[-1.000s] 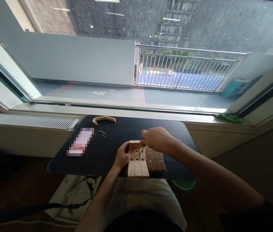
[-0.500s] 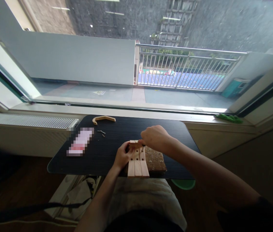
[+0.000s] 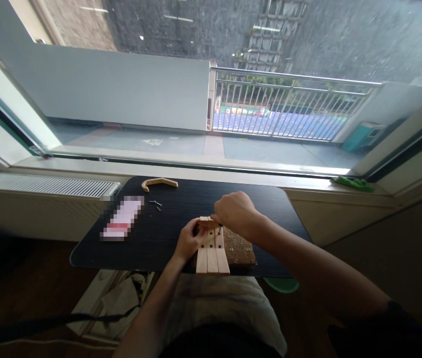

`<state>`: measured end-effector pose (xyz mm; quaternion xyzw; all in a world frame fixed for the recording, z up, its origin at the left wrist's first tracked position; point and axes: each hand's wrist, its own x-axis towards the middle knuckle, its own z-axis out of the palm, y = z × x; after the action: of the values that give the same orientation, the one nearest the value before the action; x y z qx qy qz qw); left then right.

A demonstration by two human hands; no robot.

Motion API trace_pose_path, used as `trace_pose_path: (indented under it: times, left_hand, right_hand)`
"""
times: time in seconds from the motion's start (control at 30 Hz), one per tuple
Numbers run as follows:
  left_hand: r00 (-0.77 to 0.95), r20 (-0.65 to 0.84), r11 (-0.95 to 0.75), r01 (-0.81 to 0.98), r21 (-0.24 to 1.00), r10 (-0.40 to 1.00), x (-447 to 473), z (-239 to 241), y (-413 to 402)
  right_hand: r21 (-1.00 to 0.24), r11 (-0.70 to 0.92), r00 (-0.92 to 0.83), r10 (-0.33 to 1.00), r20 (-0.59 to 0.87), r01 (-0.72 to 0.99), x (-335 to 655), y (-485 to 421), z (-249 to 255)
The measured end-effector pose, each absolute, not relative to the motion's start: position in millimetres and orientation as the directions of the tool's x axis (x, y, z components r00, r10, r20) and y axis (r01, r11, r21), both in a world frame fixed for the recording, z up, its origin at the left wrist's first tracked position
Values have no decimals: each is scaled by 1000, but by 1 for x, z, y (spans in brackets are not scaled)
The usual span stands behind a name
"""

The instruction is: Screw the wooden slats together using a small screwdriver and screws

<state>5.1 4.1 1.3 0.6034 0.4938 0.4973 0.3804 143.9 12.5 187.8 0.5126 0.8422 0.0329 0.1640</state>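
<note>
Three light wooden slats [image 3: 212, 251] with small holes lie side by side on a brown board [image 3: 239, 249] at the front of a black table [image 3: 166, 233]. My left hand [image 3: 189, 241] grips the slats' left side, fingers curled on the wood. My right hand [image 3: 234, 212] is closed in a pinch over the slats' far end, holding a small dark thing I cannot make out against the wood.
A curved wooden piece [image 3: 158, 183] lies at the table's far edge. Small screws [image 3: 156, 204] and a pink-white packet [image 3: 122, 224] lie to the left. A radiator [image 3: 43, 185] and window sill run behind. A green cloth [image 3: 353, 182] sits on the sill at right.
My right hand has shifted slightly left and away over the slats' far end. My left hand keeps its grip on the slats.
</note>
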Motion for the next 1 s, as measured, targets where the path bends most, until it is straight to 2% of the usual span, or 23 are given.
trace_pose_path:
  times: [0.1,0.27,0.47,0.6,0.83,1.0]
  left_hand:
    - [20,235,-233,228,945,972,5,2,4]
    - [25,242,-241,230,943,970,5,1,5]
    - [24,246,-245,234,941,969,5,-1,5]
    - [14,246,-242,237,941,969,5,0,5]
    - [15,236,-233,240,943,972,5,-1,5]
    - [12,229,-226,210,951,973,5,-2,6]
  right_hand:
    - [155,500,-451,851,-269,852,147,11,189]
    - [49,539,-517,827,-221,841,155,5,189]
    - [-39,559,-542,781,-310,828,172,8,189]
    - [-118,587,-590,742,-318,801,182,10,185]
    - [-121,658,-662,698,-273,744,183,8,178]
    - [-116,645,-647,704,-292,755,185,12,175]
